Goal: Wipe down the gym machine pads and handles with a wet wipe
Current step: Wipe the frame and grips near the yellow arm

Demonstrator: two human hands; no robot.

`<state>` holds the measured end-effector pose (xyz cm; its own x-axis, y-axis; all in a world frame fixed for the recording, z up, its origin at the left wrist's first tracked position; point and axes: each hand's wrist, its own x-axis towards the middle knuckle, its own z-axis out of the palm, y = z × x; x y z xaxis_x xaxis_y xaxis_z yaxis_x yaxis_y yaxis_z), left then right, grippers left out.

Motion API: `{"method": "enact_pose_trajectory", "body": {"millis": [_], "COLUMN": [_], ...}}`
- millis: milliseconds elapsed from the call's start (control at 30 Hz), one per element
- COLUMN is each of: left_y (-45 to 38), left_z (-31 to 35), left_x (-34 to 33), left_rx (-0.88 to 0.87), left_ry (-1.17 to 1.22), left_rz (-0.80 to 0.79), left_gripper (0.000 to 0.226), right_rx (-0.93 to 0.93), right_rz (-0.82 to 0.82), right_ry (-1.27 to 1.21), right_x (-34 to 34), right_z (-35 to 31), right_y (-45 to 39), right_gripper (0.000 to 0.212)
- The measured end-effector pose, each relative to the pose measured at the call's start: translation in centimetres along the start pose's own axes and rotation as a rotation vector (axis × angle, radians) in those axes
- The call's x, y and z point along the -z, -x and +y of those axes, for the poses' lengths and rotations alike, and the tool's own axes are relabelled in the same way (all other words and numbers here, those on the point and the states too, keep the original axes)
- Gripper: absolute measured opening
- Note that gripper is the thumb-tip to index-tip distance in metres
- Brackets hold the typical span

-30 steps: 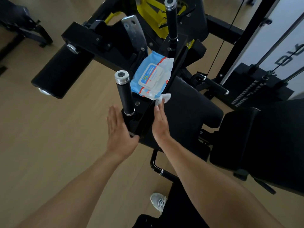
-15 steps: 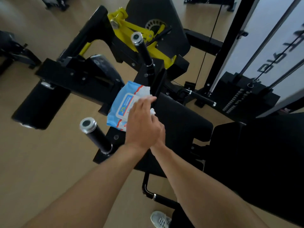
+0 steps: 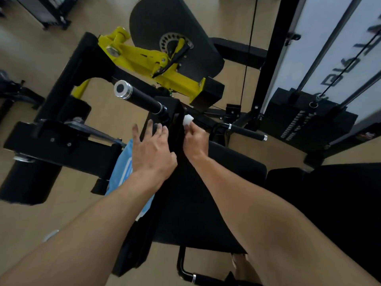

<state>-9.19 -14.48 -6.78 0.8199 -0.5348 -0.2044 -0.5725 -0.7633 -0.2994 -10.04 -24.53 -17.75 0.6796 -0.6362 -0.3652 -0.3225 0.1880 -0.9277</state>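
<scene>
Pinching a white wipe (image 3: 188,119) in the right hand (image 3: 194,141), pressing it against the black bracket (image 3: 176,112) at the base of the handle (image 3: 140,97). Reaching with the left hand (image 3: 151,150), fingers spread and holding nothing, tips just beside the handle's base. Lying under the left forearm, a blue pack (image 3: 121,174), print unreadable. Showing partial dark letters on the white panel (image 3: 329,44) at right. Standing beyond, yellow lever (image 3: 144,58); below, seat pad (image 3: 206,193).

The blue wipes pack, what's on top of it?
The left hand and forearm reach across above the blue wipes pack, hiding most of it. Only its left edge and a lower corner show; the label and lid are covered.
</scene>
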Motion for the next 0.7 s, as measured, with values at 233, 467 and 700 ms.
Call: {"method": "enact_pose_trajectory", "body": {"millis": [233,467,700], "left_y": [-0.4,-0.6,-0.7], "left_z": [-0.2,-0.3,-0.7], "left_x": [0.7,1.0,1.0], "left_rx": [-0.002,-0.024,-0.050], "left_ry": [0.022,-0.007,0.061], "left_rz": [-0.030,-0.035,-0.041], "left_gripper": [0.071,0.068,0.065], "right_rx": [0.158,-0.003,-0.006], "right_rz": [-0.059,-0.131,0.165], "right_ry": [0.263,-0.139,-0.098], "right_x": [-0.1,-1.1,-0.9], "right_z": [1.6,1.1,-1.6], "right_y": [2.9,2.0,-0.7], "right_gripper": [0.032,0.052,0.027]}}
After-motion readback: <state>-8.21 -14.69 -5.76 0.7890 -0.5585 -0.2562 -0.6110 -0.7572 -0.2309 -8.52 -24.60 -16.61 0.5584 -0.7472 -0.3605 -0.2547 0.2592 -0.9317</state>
